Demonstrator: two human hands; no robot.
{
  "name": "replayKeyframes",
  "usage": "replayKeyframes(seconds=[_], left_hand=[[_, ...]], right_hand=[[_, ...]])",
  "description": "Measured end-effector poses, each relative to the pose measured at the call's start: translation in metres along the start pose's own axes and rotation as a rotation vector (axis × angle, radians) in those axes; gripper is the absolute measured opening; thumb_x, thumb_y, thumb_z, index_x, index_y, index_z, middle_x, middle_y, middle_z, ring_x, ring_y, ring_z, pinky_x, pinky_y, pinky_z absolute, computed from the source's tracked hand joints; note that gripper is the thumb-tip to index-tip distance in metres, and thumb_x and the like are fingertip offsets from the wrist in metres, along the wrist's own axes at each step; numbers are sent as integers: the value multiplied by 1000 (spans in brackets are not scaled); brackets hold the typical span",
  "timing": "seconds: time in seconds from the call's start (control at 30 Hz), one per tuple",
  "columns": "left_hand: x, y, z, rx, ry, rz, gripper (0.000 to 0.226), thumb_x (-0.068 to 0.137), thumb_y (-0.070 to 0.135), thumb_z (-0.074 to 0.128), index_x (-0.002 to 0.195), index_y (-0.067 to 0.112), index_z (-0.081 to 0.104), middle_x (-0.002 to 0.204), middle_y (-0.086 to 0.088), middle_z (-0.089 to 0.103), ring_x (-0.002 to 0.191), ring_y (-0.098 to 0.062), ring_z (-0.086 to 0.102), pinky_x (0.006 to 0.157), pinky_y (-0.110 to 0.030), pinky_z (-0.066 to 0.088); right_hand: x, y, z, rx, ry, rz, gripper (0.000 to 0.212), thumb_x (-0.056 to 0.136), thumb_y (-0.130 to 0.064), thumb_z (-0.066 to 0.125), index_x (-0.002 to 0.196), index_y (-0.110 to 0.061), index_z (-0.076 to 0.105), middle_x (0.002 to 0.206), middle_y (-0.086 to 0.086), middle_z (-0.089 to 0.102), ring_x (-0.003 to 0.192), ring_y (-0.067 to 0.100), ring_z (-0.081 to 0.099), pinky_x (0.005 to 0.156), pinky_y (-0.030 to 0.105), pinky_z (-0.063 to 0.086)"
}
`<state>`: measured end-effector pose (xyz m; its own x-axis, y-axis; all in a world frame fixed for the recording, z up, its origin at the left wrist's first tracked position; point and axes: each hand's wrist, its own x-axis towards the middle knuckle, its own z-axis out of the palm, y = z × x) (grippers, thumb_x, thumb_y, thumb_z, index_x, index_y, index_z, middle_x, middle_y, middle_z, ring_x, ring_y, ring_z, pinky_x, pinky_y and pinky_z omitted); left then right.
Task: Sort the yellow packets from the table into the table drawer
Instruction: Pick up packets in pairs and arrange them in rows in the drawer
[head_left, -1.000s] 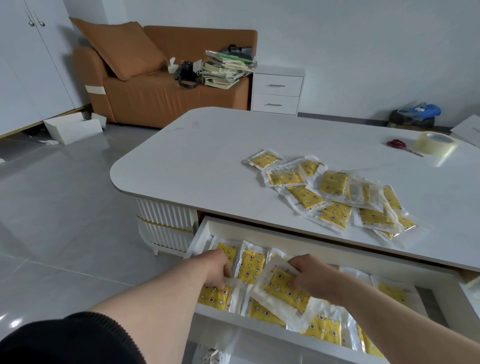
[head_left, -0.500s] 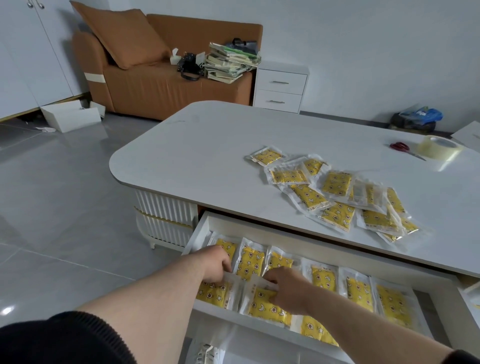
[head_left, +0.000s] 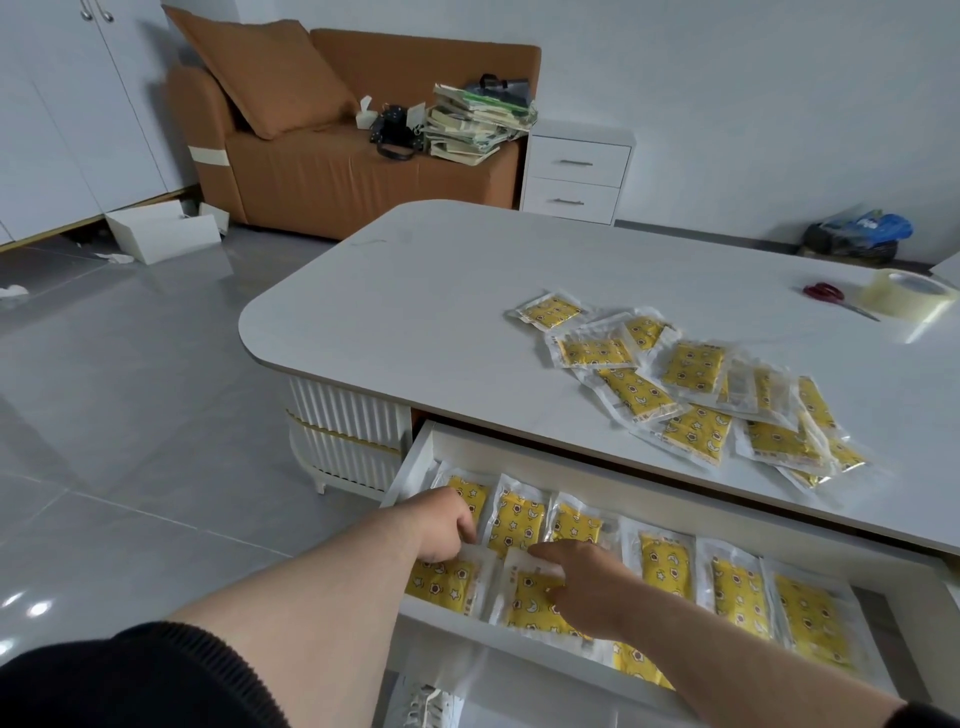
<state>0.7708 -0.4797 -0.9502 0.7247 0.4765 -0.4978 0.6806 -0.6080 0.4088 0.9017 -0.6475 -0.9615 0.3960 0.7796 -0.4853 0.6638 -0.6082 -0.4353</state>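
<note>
left hand (head_left: 445, 525) gripping one packet (head_left: 441, 583), right hand (head_left: 587, 582) flat on second packet (head_left: 524, 608), nine packets (head_left: 666, 566) in drawer (head_left: 411, 467)

Bare forearms, black knit sleeves (head_left: 130, 680) pushed up, bare hands (head_left: 447, 525)
</note>
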Motion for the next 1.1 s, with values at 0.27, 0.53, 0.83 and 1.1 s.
replayKeyframes(seconds=[0.27,0.53,0.83,1.1], left_hand=[[-4,3,-1,8,-22,-3,55,88,-9,42,125,24,66,141,2,55,130,-19,49,109,-41,42],[-10,9,-5,13,16,-10,55,88,-9,41,124,24,66,137,2,57,125,-19,52,105,-36,45],[-16,40,-19,114,-168,3,68,85,-10,37,146,20,43,151,-4,41,136,-24,42,107,-36,43],[-19,48,-14,251,-249,-63,59,91,-4,39,147,15,40,153,-8,37,138,-28,39,109,-41,40]], right_hand=[[-3,-3,3,-83,-46,-75,57,96,-15,51,144,-44,40,150,-8,40,136,21,40,109,34,42],[-7,-5,-3,-51,-3,-61,58,92,-23,54,146,-38,39,148,-4,43,130,22,48,106,37,45],[-17,-2,-17,-218,-88,-120,62,97,-36,50,153,-34,25,160,-10,28,145,19,33,117,35,29],[-21,-7,-18,-128,-99,-80,37,95,-26,45,131,-32,53,132,1,56,105,16,60,87,31,51]])
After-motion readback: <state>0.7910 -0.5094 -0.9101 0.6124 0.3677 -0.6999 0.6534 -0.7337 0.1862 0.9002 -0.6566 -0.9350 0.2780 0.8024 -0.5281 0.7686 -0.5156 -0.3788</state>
